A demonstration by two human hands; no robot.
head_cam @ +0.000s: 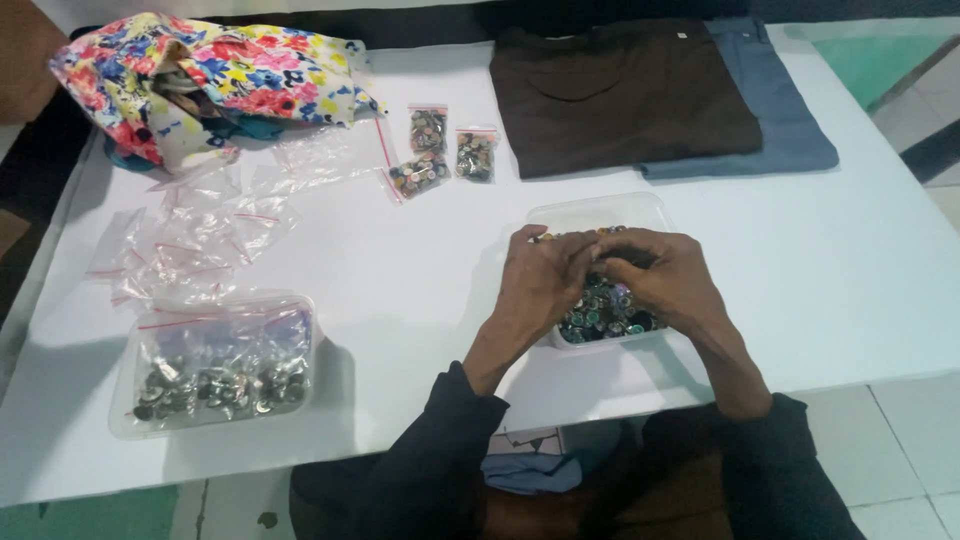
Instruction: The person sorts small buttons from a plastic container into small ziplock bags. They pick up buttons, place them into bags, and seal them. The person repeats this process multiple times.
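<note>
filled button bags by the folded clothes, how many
3: one small filled bag at the back, one to its right, one lying in front. More may be hidden in the left container.

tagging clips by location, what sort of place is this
Probably a small garment or tailoring workroom. Both hands dig in a clear plastic tub of mixed buttons, small clear zip bags of sorted buttons lie nearby, and a folded dark brown shirt rests on the white table.
</note>
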